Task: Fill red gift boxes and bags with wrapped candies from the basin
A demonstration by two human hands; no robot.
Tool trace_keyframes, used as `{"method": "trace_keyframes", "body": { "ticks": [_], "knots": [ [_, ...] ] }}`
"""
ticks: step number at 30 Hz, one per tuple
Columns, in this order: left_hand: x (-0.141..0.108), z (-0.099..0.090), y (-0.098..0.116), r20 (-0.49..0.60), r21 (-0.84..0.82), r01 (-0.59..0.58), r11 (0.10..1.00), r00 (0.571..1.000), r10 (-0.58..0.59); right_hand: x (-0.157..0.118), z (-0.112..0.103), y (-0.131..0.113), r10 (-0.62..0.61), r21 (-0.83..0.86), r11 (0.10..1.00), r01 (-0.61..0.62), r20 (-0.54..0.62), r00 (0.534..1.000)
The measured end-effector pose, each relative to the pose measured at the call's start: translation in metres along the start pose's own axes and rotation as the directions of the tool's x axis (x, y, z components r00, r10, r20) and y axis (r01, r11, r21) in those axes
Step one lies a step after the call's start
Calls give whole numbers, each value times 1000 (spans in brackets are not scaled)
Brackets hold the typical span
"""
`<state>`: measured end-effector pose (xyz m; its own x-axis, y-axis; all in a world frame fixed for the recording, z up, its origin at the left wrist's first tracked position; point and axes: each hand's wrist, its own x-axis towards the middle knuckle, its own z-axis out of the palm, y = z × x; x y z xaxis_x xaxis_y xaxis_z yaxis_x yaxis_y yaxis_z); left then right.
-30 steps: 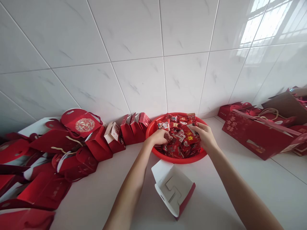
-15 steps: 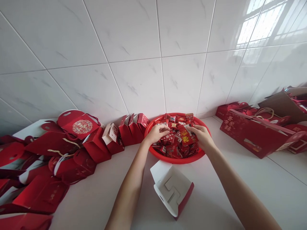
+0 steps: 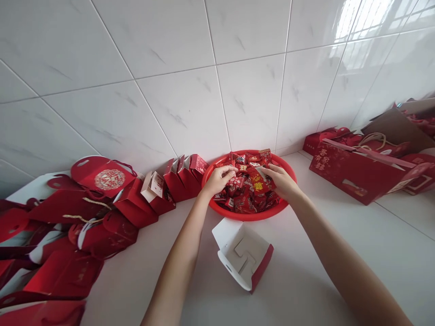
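Note:
A red plastic basket (image 3: 249, 217) by the wall is heaped with small red-wrapped candies (image 3: 244, 203). Over its left side is my left hand (image 3: 220, 179), thumb and fingers closed together; whatever they pinch is too small to make out. My right hand (image 3: 282, 182) reaches in from the right, its fingers closed at the edge of a red candy packet (image 3: 258, 182) with gold characters. In front of the basket, between my forearms, stands an open gift box (image 3: 244, 253), white inside and red outside, with its flaps up and no contents visible.
Many red gift boxes (image 3: 64, 271) crowd the left side of the white counter (image 3: 299, 271). A row of small upright boxes (image 3: 180, 181) lines the wall. On the right stand a large red gift bag (image 3: 360, 174) and a brown-sided container (image 3: 397, 131). White tiled wall (image 3: 176, 104) behind.
The view has tilted slightly, so the basket and open box appear higher. Both hands stay over the candies, with only small finger movements; the right hand remains at the gold-lettered packet.

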<state>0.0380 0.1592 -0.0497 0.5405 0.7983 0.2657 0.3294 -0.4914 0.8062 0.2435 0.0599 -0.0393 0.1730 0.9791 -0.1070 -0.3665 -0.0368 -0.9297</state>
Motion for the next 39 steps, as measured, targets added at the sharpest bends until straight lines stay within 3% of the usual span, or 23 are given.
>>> {"method": "trace_keyframes", "body": {
  "ticks": [4, 12, 16, 19, 21, 23, 25, 27, 34, 39],
  "knots": [
    [1, 0, 2, -40, 6, -16, 1000, 999, 16, -3, -2, -1, -28, -21, 999, 30, 91, 995],
    [2, 6, 16, -70, -9, -15, 1000, 997, 14, -4, -2, -4, 14, 20, 1000, -17, 119, 993],
    [4, 18, 30, -29, -27, -81, 996, 996, 80, -4, -3, -5, 16, 35, 999, -21, 150, 989],
    [4, 15, 35, 51, -15, -88, 996, 995, 89, -3, -4, -4, -10, 51, 999, 4, 128, 992],
    [4, 5, 32, 116, 57, -45, 997, 992, 38, -2, -5, -2, -30, 64, 998, 24, 83, 996],
    [3, -8, 24, 178, 230, 34, 973, 981, -76, 0, -5, -1, -44, 75, 996, 40, 41, 998],
    [3, -17, 12, 207, 429, 112, 896, 954, -218, 1, -6, -1, -53, 79, 996, 52, 12, 999],
    [3, -19, 1, 194, 514, 156, 844, 937, -292, 2, -6, 0, -63, 77, 995, 63, -7, 998],
    [9, 7, -12, 92, 537, 254, 804, 930, -356, 2, -5, 0, -59, 76, 995, 60, -10, 998],
    [4, -4, -1, 56, 461, 271, 845, 941, -332, 3, -6, 0, -67, 81, 994, 69, -17, 998]
  ]
}}
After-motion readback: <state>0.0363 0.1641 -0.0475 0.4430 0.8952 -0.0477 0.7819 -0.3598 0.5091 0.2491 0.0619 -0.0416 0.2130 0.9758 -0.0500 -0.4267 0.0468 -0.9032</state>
